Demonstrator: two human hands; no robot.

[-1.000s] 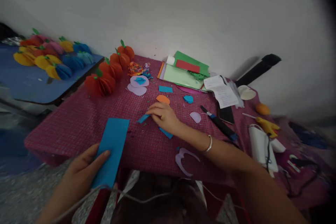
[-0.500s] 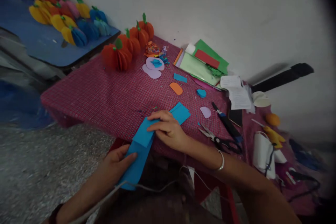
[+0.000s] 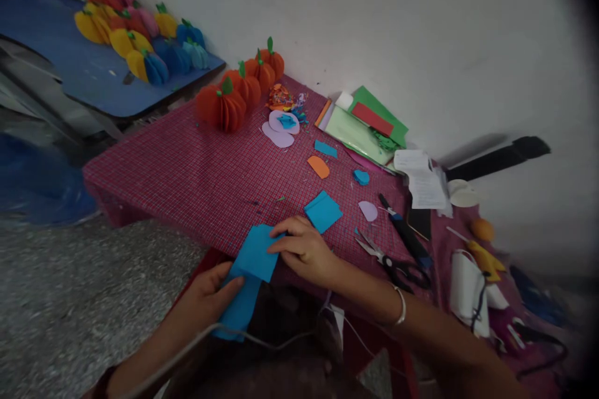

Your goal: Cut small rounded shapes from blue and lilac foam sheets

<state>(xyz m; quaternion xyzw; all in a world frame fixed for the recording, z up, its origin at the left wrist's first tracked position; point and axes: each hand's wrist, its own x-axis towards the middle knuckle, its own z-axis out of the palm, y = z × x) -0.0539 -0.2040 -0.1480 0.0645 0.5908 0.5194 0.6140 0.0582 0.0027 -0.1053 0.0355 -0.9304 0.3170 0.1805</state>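
Observation:
My left hand (image 3: 206, 299) pinches the lower part of a long blue paper strip (image 3: 248, 277) at the near edge of the table, thumb on top. With its fingertips curled, my right hand (image 3: 304, 250) presses the strip's folded upper end down. Just beyond my right hand a folded blue paper piece (image 3: 322, 211) lies on the red checked tablecloth (image 3: 196, 174). Black-handled scissors (image 3: 390, 259) rest to the right of my right hand.
Orange paper pumpkins (image 3: 234, 93) stand at the table's far left, with small paper cutouts (image 3: 281, 128) beside them. Green and red sheets (image 3: 365, 121), white notes (image 3: 421, 174) and a glue gun (image 3: 484, 249) lie to the right. Colourful paper pumpkins (image 3: 135, 37) fill a blue table behind.
My right hand left the scraps at mid-table and came back to the near edge, folding the blue strip's upper end over. The view swung left and down, and scissors came into sight.

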